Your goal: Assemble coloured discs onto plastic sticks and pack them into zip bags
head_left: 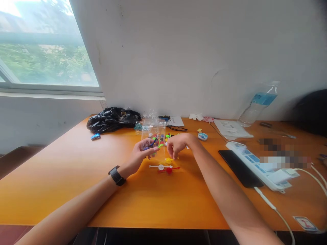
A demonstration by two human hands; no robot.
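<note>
My left hand (pixel 141 153), with a black watch on the wrist, is closed around a clear plastic bag (pixel 154 130) that stands upright and holds several small coloured plastic picks. My right hand (pixel 176 145) hovers just right of the bag, fingers curled down in a pinch over a yellow pick (pixel 168 160) on the orange table (pixel 76 177); whether it grips the piece is unclear. A white pick (pixel 160 166) and a red pick (pixel 169 169) lie flat on the table just in front of both hands.
A black plastic bag (pixel 112 119) lies at the back left, with a small blue item (pixel 95 136) near it. A water bottle (pixel 258 103), papers (pixel 231 128), a white power strip (pixel 258 165) with cables and a black phone (pixel 240 168) occupy the right side.
</note>
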